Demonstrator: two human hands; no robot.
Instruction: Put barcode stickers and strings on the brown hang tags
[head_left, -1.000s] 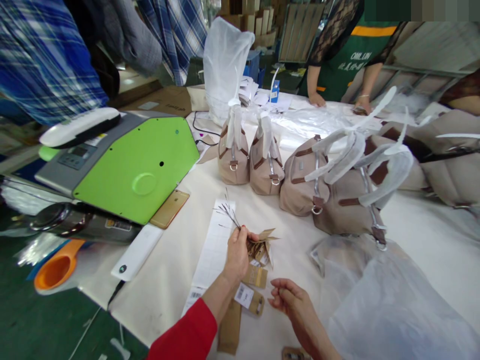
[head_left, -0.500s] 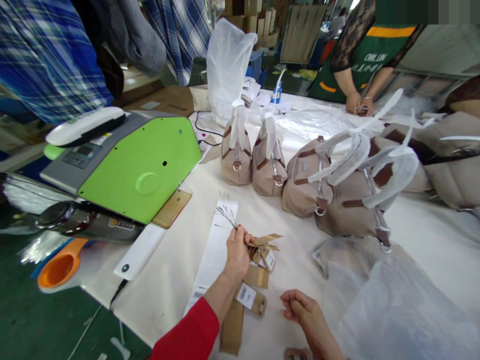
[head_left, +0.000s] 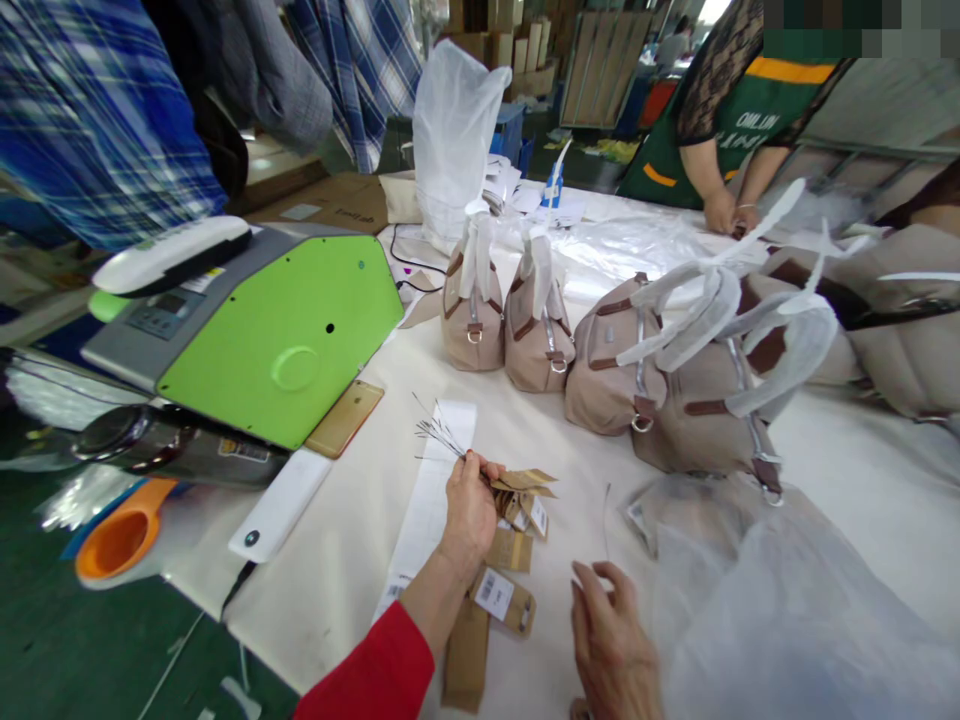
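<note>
My left hand (head_left: 471, 510) is closed around a bundle of brown cardboard hang tags (head_left: 517, 505). Their thin dark strings (head_left: 441, 432) fan out past the thumb. Below it, on the white table, lie a brown tag with a white barcode label (head_left: 496, 593) and a long brown card piece (head_left: 465, 660). My right hand (head_left: 611, 635) is curled to the right of these, palm down. A single thin tag string (head_left: 607, 520) rises from its fingertips; whatever else is under the fingers is hidden. At its lower edge, a sliver of another brown tag (head_left: 579, 710) shows.
Several beige handbags (head_left: 611, 350) with wrapped handles stand beyond my hands. A green machine (head_left: 285, 320), gold phone (head_left: 346, 418), white power bank (head_left: 277, 505) and orange scoop (head_left: 120, 535) sit left. Clear plastic bags (head_left: 795, 610) lie right. A co-worker's hands (head_left: 731, 212) work at the back.
My right hand has turned palm down and shifted slightly right, and the thin string now stands up from its fingertips. My left hand has barely moved, still holding the tags.
</note>
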